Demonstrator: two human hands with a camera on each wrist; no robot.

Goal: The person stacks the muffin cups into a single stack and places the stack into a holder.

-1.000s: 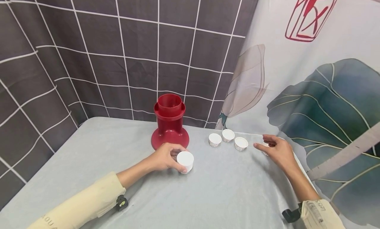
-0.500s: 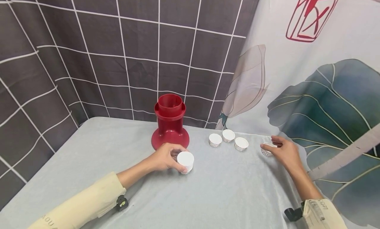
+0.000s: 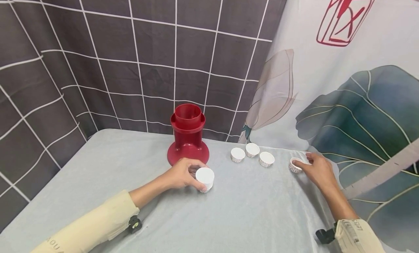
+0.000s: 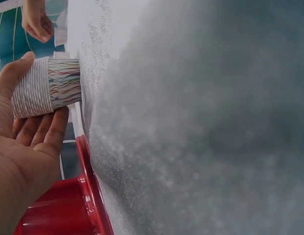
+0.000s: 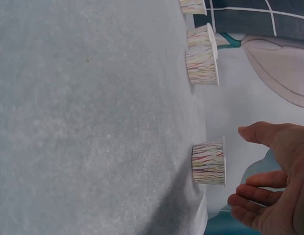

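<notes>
My left hand (image 3: 184, 174) grips a stack of nested paper baking cups (image 3: 205, 176) between thumb and fingers, just in front of the red stand. In the left wrist view the stack (image 4: 49, 88) shows many white rims and a wavy coloured pattern at its lower end. At the far right, my right hand (image 3: 319, 171) hovers by a single paper baking cup (image 3: 295, 166). From the right wrist, that cup (image 5: 209, 162) stands upright on the table, apart from the spread thumb and loosely bent fingers of my right hand (image 5: 274, 181).
Behind the left hand stands a red tube-shaped stand (image 3: 188, 136) with a wide round base. Several more white baking cups, such as the front one (image 3: 266, 159), sit near the back edge of the grey-covered table (image 3: 131, 151). Dark checked and leaf-patterned curtains hang behind.
My right hand has shifted to the right, showing more of the single cup beside it. The left hand and its stack have stayed in place.
</notes>
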